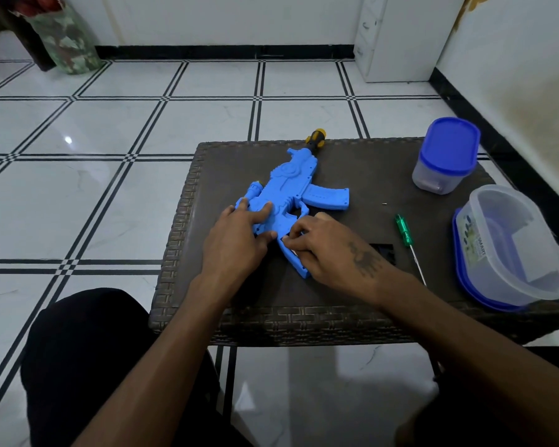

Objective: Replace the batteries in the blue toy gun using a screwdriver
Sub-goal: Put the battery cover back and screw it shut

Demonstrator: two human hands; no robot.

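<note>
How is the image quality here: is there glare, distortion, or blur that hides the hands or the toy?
Head view: wide-angle bending curves the floor tile lines toward the edges; a small glare spot shines on the floor tiles; the blue toy gun, left hand, right hand and green screwdriver look evenly lit and fairly sharp; the foreground legs are dark.

Toy gun (292, 191) lies on table (352, 295), centre-left. Screwdriver (409, 243) right of gun. Lidded jar (446, 156) far right, behind screwdriver. Open container (510, 246) right of screwdriver.
</note>
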